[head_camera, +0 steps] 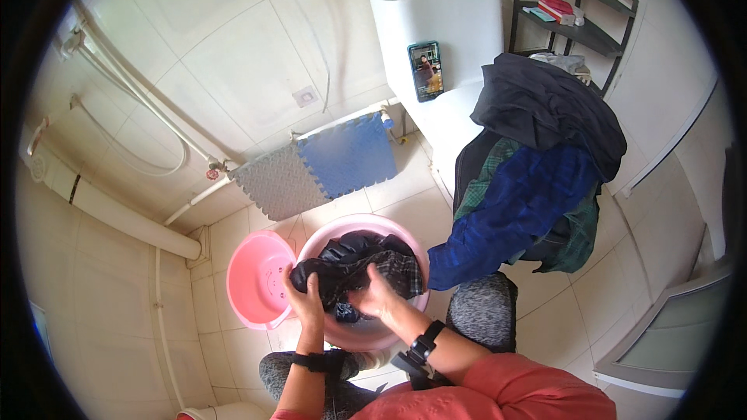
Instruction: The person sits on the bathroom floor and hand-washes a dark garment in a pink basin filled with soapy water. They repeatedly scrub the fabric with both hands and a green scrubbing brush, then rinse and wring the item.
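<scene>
A large pink basin stands on the floor before me, with wet dark clothes and some water in it. My left hand grips a bunched black garment at the basin's left side. Over the front of the clothes is my right hand, thumb raised and apart from the fingers. Its fingertips are blurred against the dark cloth, and no cloth shows clamped in it. A dark checked cloth lies at the basin's right, and a patterned dark piece shows below my hands.
A smaller pink basin stands at the left. Dark, blue and green checked clothes are heaped on the right by the toilet, where a phone leans. Foam mats hang over a pipe; a corner shelf stands behind.
</scene>
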{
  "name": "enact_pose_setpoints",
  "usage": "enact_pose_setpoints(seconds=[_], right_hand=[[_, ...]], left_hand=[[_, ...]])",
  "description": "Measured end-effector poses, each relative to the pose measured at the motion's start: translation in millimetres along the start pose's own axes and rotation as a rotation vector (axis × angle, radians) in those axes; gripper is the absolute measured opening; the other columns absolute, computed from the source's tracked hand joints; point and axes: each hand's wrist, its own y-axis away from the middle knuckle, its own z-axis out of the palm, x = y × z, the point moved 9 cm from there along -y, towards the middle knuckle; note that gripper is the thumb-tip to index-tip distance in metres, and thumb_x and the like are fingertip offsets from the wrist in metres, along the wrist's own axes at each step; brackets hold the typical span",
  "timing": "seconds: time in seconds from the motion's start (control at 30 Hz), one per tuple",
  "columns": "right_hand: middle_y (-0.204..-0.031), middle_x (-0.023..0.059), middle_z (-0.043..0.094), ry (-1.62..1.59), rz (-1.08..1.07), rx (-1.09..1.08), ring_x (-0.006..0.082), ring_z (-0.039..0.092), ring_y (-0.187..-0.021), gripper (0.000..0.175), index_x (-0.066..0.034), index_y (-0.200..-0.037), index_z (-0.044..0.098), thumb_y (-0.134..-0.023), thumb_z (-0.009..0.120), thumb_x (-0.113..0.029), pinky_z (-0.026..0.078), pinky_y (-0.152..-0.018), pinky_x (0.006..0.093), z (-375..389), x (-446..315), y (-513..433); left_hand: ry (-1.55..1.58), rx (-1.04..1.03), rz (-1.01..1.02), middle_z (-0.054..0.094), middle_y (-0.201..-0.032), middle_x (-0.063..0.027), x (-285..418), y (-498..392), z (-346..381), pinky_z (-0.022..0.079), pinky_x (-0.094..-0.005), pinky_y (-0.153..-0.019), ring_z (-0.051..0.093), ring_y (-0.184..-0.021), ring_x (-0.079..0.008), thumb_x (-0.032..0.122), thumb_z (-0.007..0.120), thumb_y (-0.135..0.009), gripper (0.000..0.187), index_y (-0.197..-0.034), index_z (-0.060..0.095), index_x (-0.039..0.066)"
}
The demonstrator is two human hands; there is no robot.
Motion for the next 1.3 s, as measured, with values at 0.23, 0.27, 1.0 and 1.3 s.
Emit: enact_pose_setpoints(seconds=[0.23, 0.27, 1.0, 1.3], right_hand=[[-0.094, 0.0056, 0.060, 0.560, -0.323, -0.450, 0.0187, 0.055, -0.094, 0.033, -0.0080, -0.095, 0.056, -0.096, 0.036, -0.034, 0.038, -0.095, 0.0351, 26, 3, 8], [-0.096, 0.0047, 0.060, 0.626, -0.492, -0.341, 0.0183, 0.054, -0.097, 0.032, -0.0076, -0.098, 0.055, -0.095, 0.035, -0.032, 0.039, -0.093, 0.0357, 19, -5, 6], [-0.125, 0.0114, 0.053, 0.037, -0.164, -0.118, 0.0255, 0.053, -0.112, 0.054, -0.0065, -0.123, 0.050, -0.088, 0.047, -0.047, 0.039, -0.099, 0.0434, 0, -6, -9], [-0.084, 0.0054, 0.059, 0.398, -0.354, -0.414, 0.0172, 0.058, -0.076, 0.051, -0.0067, -0.094, 0.057, -0.085, 0.050, -0.056, 0.049, -0.070, 0.0328, 41, -13, 39]], left_hand=[[-0.316, -0.607, 0.027, 0.059, -0.074, -0.0200, 42, 50, 79, 0.046, -0.0368, -0.069, 0.057, -0.068, -0.0326, 0.015, 0.058, -0.085, 0.015, -0.081, 0.058, 0.000], [-0.332, -0.573, -0.066, 0.058, -0.073, -0.0264, 31, 42, 81, 0.046, -0.0433, -0.063, 0.059, -0.068, -0.0423, 0.023, 0.057, -0.085, 0.024, -0.080, 0.057, -0.001], [0.323, -0.188, -0.545, 0.055, -0.110, -0.0115, -105, 40, 32, 0.038, -0.0314, -0.091, 0.051, -0.101, -0.0213, 0.015, 0.059, -0.087, 0.041, -0.120, 0.046, -0.006], [-0.118, -0.552, 0.323, 0.059, -0.091, -0.0126, 70, 47, 54, 0.045, -0.0341, -0.078, 0.056, -0.084, -0.0236, 0.011, 0.064, -0.077, 0.016, -0.091, 0.061, 0.003]])
